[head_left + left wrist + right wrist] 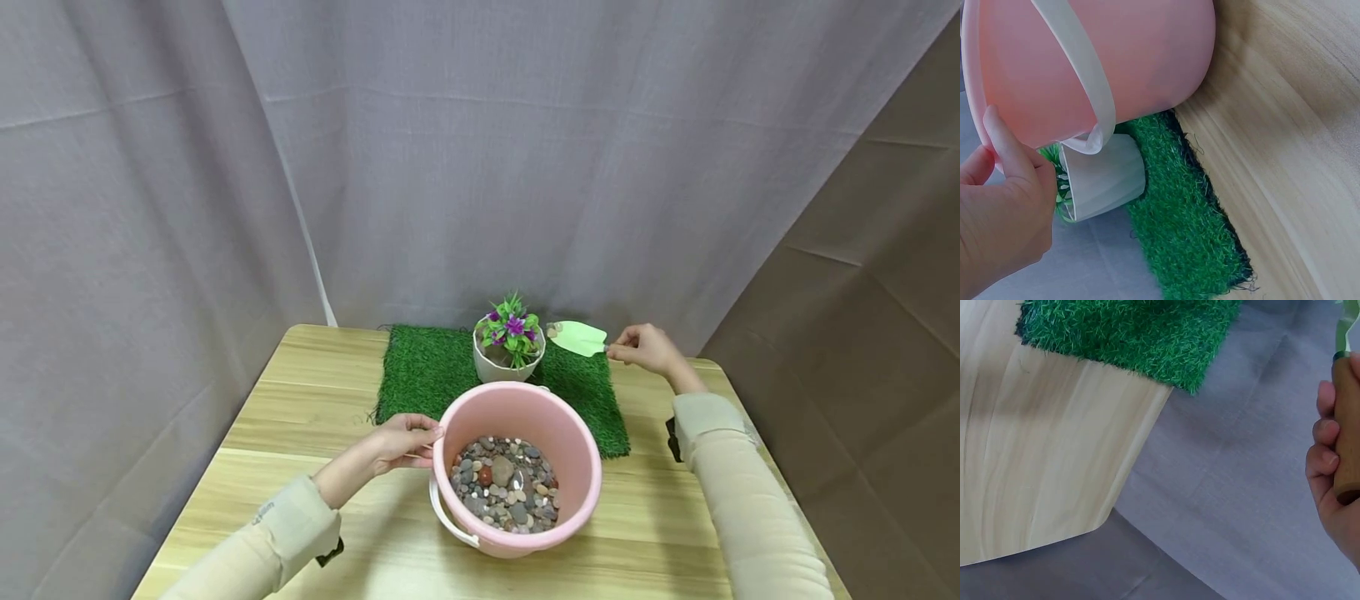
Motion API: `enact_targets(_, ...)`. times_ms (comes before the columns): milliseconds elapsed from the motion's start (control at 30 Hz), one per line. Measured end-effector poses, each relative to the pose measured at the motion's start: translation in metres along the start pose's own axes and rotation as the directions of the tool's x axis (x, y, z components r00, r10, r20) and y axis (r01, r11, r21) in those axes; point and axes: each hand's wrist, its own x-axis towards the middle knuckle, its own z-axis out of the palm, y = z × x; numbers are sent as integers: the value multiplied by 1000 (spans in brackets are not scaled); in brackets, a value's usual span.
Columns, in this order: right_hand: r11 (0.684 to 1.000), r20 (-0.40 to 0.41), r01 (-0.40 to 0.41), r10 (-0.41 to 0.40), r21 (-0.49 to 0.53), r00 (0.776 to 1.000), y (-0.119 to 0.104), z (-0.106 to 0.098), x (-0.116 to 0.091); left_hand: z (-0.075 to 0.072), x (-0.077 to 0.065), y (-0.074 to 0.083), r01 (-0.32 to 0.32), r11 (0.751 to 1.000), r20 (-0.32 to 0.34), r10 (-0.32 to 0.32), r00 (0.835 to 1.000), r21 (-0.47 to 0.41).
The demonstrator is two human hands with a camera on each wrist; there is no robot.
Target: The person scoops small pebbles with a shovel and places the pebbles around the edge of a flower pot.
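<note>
My left hand (pixel 405 442) pinches the left rim of a pink bucket (pixel 517 406), thumb and fingers on either side of it. Inside the bucket lie many mixed pebbles (pixel 517 512) and a few larger stones. In my right hand (pixel 648 348) is a small trowel with a light green blade (pixel 579 338); the fingers curl round its wooden handle (pixel 1347 431). A few pebbles (pixel 553 330) sit at the blade's tip, close to the right rim of a white flower pot (pixel 504 373). Purple flowers (pixel 515 325) and green leaves rise from the pot.
Behind the bucket, the pot stands on a green artificial grass mat (pixel 427 367). The bucket's white carrying handle (pixel 448 518) hangs down its left side. Under everything is a wooden table (pixel 300 400), its far edge close to a grey curtain (pixel 480 183).
</note>
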Motion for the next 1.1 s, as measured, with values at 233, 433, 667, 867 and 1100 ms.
enact_targets(233, 989, -25, -76, 73, -130, 997, -7, 12, 11, 0, 0, -1, -4, 1000, -2, 4, 1000, -2)
enact_targets(433, 952, -48, -133, 125, -276, 991, -27, 23, 24, 0, 0, -1, -11, 1000, 6, 11, 1000, -8)
enact_targets(667, 920, -98, -148, 120, -364, 988, -42, 31, 36, 0, 0, -2, -8, 1000, 3, 8, 1000, -17)
enact_targets(867, 897, -107, -141, 106, -418, 989, -42, 32, 39, 0, 0, -2, -4, 1000, 4, 5, 1000, -15)
enact_targets(1100, 880, -103, -112, 72, -462, 992, -45, 27, 34, -1, 1, -2, -2, 1000, 12, 2, 1000, -18)
